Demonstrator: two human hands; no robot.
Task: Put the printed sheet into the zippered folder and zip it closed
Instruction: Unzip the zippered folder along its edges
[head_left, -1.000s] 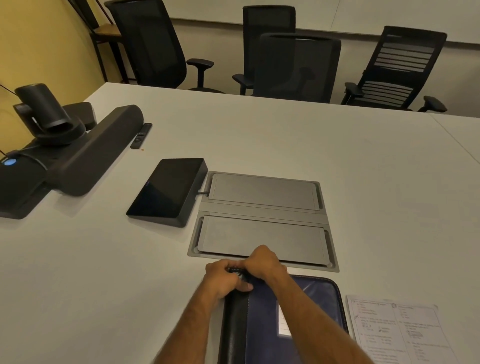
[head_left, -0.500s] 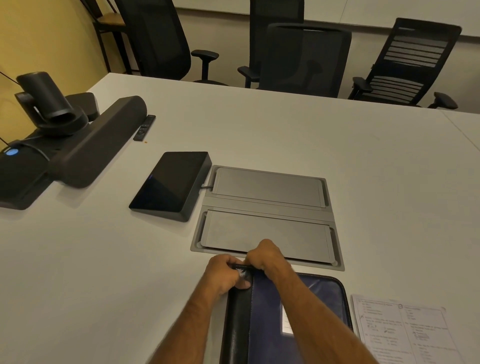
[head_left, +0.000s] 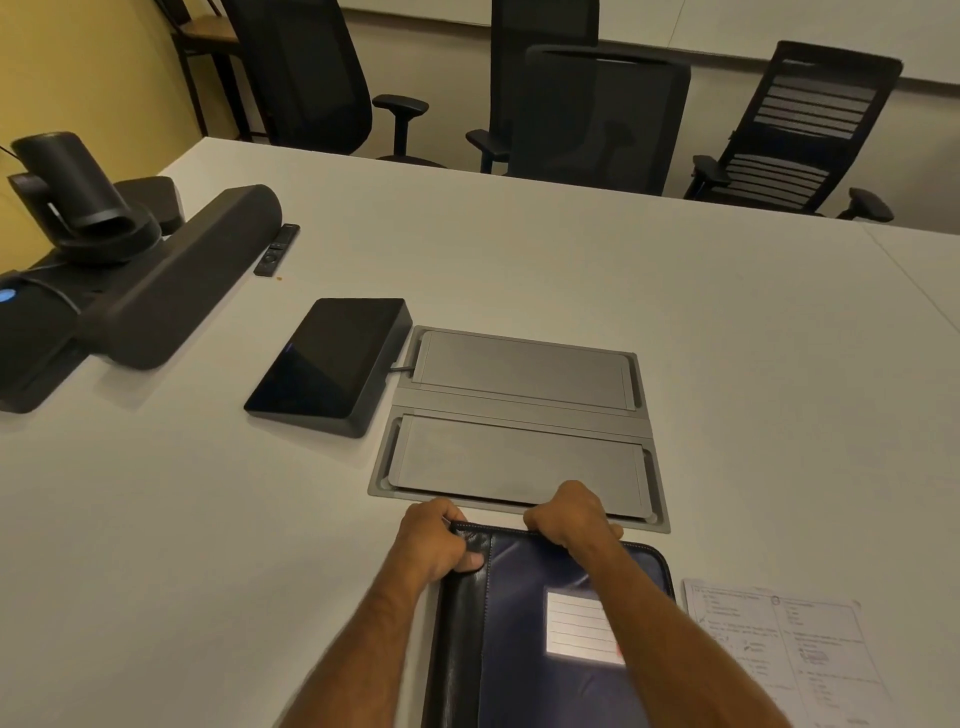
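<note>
A dark blue zippered folder (head_left: 524, 639) with a black spine and a white label lies closed at the table's near edge. My left hand (head_left: 434, 540) grips its far left corner at the spine. My right hand (head_left: 569, 514) is curled over the folder's far edge, a little right of the left hand; what its fingers pinch is hidden. The printed sheet (head_left: 784, 649) lies flat on the table just right of the folder, apart from both hands.
A grey recessed cable hatch (head_left: 519, 415) sits just beyond the folder. A black touch panel (head_left: 332, 358) is to its left, with a soundbar and camera (head_left: 130, 280) and a remote (head_left: 277, 248) farther left. Office chairs (head_left: 597, 114) line the far side.
My right hand has slid to the right along the folder's far edge, away from the left hand, which stays at the spine corner. The view has tipped slightly.
</note>
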